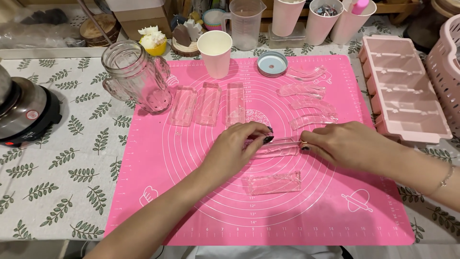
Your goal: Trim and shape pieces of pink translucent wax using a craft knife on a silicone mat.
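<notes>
Here a clear plastic strip point(274, 147) lies near the middle of the pink mat point(191, 201), its long axis running left to right, roughly parallel to the table's point(57, 182) near edge. The left hand point(237, 148) has its fingers point(261, 139) curled over the strip's left end, and the right hand point(342, 144) pinches the right end with fingertips closed on it; both hands touch it, one at each end.

Just nearer the front edge lies a second clear rectangular piece point(274, 183), also lengthwise left to right, untouched. Toward the far edge three clear rectangular blocks point(208, 103) lie side by side with their long axes pointing away, and to their right four curved clear pieces point(309, 98) are stacked in a column.

A glass mug point(136, 76) at the mat's far left corner looks empty. The white paper cup point(215, 52) shows no contents, and a round blue lid point(272, 64) lies beside it. At the right edge a pink compartment mould point(402, 86) shows bare cells.
</notes>
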